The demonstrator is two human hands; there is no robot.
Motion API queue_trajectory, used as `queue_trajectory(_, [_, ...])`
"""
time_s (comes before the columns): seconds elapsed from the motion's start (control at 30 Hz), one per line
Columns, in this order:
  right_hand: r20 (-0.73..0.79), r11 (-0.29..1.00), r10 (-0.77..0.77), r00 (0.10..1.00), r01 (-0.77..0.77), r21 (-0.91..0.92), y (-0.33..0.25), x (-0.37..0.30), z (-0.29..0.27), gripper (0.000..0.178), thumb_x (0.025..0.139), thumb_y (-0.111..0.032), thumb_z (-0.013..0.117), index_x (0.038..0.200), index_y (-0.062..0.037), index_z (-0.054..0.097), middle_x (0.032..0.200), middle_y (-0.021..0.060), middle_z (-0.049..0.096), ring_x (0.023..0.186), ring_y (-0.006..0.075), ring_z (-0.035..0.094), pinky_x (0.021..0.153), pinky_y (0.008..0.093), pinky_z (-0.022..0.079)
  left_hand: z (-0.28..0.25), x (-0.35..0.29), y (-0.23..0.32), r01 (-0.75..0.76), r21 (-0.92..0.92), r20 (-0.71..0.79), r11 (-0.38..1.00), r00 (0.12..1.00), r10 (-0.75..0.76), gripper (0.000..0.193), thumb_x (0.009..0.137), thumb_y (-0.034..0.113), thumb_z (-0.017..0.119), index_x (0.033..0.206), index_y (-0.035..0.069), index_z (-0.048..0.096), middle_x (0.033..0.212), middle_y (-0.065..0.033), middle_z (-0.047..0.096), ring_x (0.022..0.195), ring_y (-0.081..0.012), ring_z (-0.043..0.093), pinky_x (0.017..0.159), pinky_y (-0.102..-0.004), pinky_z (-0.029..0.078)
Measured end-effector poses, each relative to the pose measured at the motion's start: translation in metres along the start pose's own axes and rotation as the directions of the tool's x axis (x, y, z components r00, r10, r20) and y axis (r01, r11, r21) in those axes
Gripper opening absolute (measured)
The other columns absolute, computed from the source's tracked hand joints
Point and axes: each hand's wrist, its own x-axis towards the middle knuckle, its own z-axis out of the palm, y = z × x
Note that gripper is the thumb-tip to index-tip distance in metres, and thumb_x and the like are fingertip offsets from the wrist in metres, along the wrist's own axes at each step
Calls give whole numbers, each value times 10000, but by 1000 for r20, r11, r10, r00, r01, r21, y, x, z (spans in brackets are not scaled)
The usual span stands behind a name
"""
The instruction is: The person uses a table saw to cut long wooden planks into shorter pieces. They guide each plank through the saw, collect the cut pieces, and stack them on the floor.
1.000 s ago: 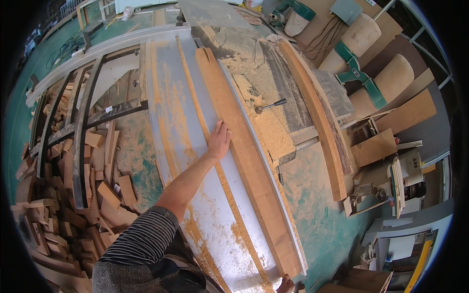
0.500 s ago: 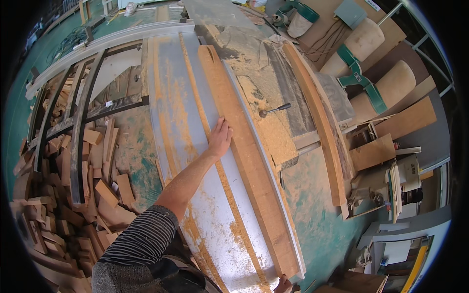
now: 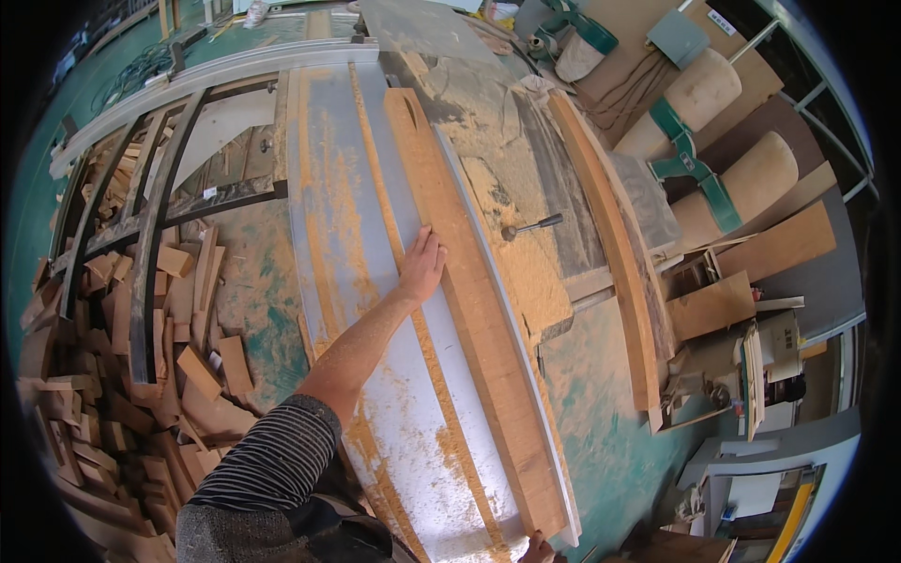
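A long, light-brown wooden board is lying aslant, stretching from the frame's upper centre to bottom right of centre, its far end showing a dark mark.

A long pale table carries a long wooden board and streaks of sawdust.
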Motion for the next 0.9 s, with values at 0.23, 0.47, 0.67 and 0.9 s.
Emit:
queue_trajectory(0.23, [-4, 999, 6, 1000, -6, 32, -13, 6, 5, 528, 992, -432, 605, 830, 61, 704, 626, 151, 546, 595, 232, 480, 529, 450, 395, -4, 12, -8, -39, 8, -5, 999, 999, 39, 320, 1045, 237, 442, 1207, -30, 512, 1400, -237, 443, 1173, -433, 514, 1000, -483, 437])
queue_trajectory(0.47, [-12, 997, 8, 1000, -7, 75, -27, 9, 9, 529, 982, -421, 629, 804, 72, 698, 570, 119, 508, 548, 186, 429, 489, 439, 360, -3, 24, -19, -43, 22, -24, 999, 999, 43, 297, 1045, 232, 447, 1213, -3, 513, 1397, -213, 450, 1147, -428, 536, 985, -484, 454])
queue_trajectory(0.67, [-33, 998, -23, 999, 24, 54, -20, 15, 20, 537, 985, -418, 620, 764, 66, 694, 545, 115, 509, 517, 186, 423, 474, 435, 356, -3, 34, -23, -39, 30, -40, 999, 998, 40, 298, 1040, 230, 458, 1206, -10, 519, 1402, -213, 455, 1158, -424, 535, 995, -478, 454])
queue_trajectory(0.9, [9, 999, -34, 999, 33, 25, -48, 17, 13, 564, 997, -452, 585, 777, 54, 705, 541, 120, 522, 503, 184, 449, 469, 435, 370, -4, 46, -28, -35, 17, -53, 999, 998, 36, 302, 1035, 222, 474, 1204, -23, 523, 1401, -225, 457, 1161, -422, 539, 990, -478, 459])
